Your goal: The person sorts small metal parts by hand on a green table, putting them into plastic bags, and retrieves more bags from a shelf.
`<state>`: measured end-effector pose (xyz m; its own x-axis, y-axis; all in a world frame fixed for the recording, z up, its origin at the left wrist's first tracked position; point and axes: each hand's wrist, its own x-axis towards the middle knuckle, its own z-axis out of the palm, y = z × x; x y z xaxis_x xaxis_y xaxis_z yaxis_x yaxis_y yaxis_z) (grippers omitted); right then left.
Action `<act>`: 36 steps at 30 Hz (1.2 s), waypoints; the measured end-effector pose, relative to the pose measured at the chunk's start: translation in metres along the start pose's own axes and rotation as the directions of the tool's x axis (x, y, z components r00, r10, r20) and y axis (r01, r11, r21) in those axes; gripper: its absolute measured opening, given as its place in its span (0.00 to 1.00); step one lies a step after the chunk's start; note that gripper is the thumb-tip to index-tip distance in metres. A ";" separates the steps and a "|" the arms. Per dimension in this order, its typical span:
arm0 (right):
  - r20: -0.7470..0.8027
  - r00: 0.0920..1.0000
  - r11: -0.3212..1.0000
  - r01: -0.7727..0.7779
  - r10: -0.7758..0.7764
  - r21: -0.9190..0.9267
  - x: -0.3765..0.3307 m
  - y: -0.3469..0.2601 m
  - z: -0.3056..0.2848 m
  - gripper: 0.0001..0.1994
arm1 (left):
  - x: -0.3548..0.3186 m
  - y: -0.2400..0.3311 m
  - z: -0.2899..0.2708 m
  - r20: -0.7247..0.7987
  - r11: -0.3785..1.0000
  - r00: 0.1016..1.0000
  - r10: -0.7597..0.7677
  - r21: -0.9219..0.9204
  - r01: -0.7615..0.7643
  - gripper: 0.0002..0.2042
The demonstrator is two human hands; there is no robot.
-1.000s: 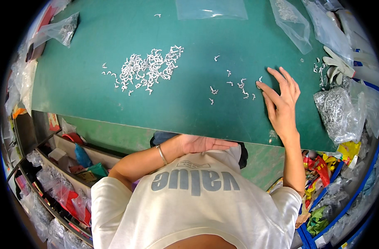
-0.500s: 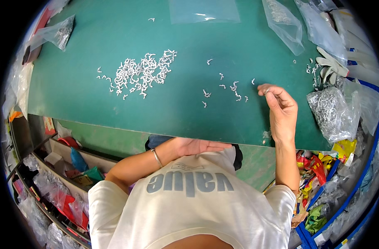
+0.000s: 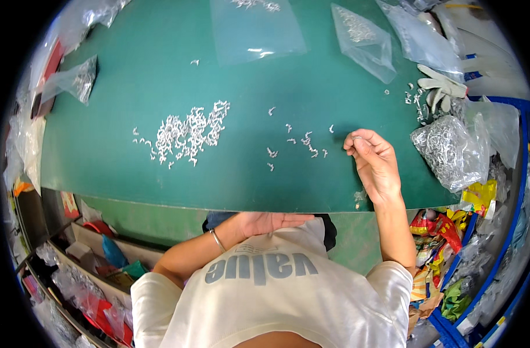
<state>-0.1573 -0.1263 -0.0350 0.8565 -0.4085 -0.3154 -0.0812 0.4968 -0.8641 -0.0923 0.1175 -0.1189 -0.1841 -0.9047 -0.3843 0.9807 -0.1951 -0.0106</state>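
Over the table, my right hand [image 3: 376, 167] is raised with thumb and fingertips pinched on a small silvery metal part [image 3: 357, 138], mostly hidden by the fingers. My left hand [image 3: 268, 223] lies in my lap just below the table edge, palm up with fingers stretched out, holding nothing. A big loose pile of small bent silvery metal parts [image 3: 178, 139] is spread left of centre on the green table [image 3: 242, 180]. Between that pile and my right hand, several of the same parts [image 3: 309, 141] lie scattered singly and in a small cluster.
On the right lie a clear bag packed with metal rings [image 3: 451, 152], a white glove [image 3: 442, 87] and loose bits. Plastic bags [image 3: 363, 43] and a clear sheet [image 3: 256, 35] lie along the far side. Bins of wrappers [image 3: 439, 243] stand below right, a cluttered shelf [image 3: 96, 246] below left.
The whole view has shifted, so the tabletop and its parts appear lower and further left. My right hand keeps its pinch over the table, and my left hand stays outstretched in my lap.
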 end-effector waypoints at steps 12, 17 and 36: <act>-0.190 0.971 0.986 0.125 -0.144 -0.106 0.010 -0.017 -0.039 0.09 | 0.001 -0.001 -0.001 -0.032 1.000 0.999 0.000 0.019 0.000 0.34; -0.143 0.976 0.985 0.155 -0.165 -0.079 0.013 -0.018 -0.042 0.08 | 0.001 0.001 0.003 -0.050 1.000 0.999 -0.002 0.021 0.003 0.34; -0.099 0.718 0.289 0.147 -0.689 -0.946 0.131 -0.044 -0.017 0.10 | 0.000 -0.002 -0.016 -0.009 0.985 0.998 0.067 -0.156 -0.068 0.29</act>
<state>-0.0499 -0.2145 -0.0449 0.6204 -0.7115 0.3299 -0.3796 -0.6406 -0.6675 -0.0931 0.1237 -0.1340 -0.1174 -0.9124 -0.3921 0.9891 -0.0720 -0.1285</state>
